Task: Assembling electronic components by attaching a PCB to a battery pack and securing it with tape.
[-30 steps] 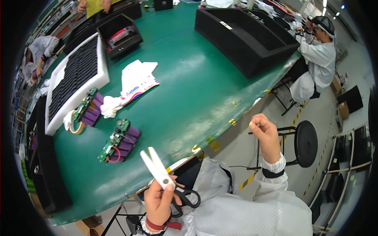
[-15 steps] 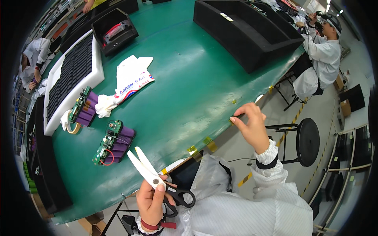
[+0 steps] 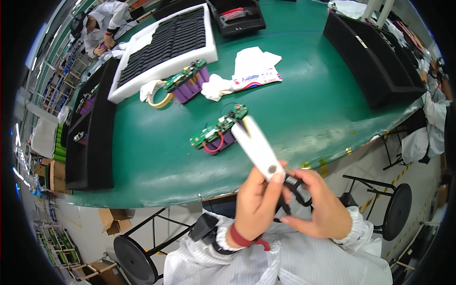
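A pair of white-bladed scissors (image 3: pixel 259 147) with black handles is in my left hand (image 3: pixel 256 204), gripped near the pivot. The blades point up and away and look slightly blurred. Around the black handles, my right hand (image 3: pixel 325 206) has its thumb and fingers apart; whether they touch the handles is hard to tell. Just beyond the blades, a purple battery pack with a green circuit board (image 3: pixel 218 130) and a red wire lies on the green table (image 3: pixel 156 156). Farther back stands a second purple battery pack (image 3: pixel 190 85), beside a roll of tape (image 3: pixel 161 99).
A white foam tray (image 3: pixel 114 92) with black inserts sits at the far left, near a black divided bin (image 3: pixel 90 156). Behind the packs lie a white tube (image 3: pixel 259 78) and crumpled tissue (image 3: pixel 217 88). Yellow film strips (image 3: pixel 324 166) hang on the table edge. A black stool (image 3: pixel 396 211) stands right.
My right hand has come from the table edge to the scissors' handles. My left hand still holds the scissors. The view has turned left, so the table things appear farther right.
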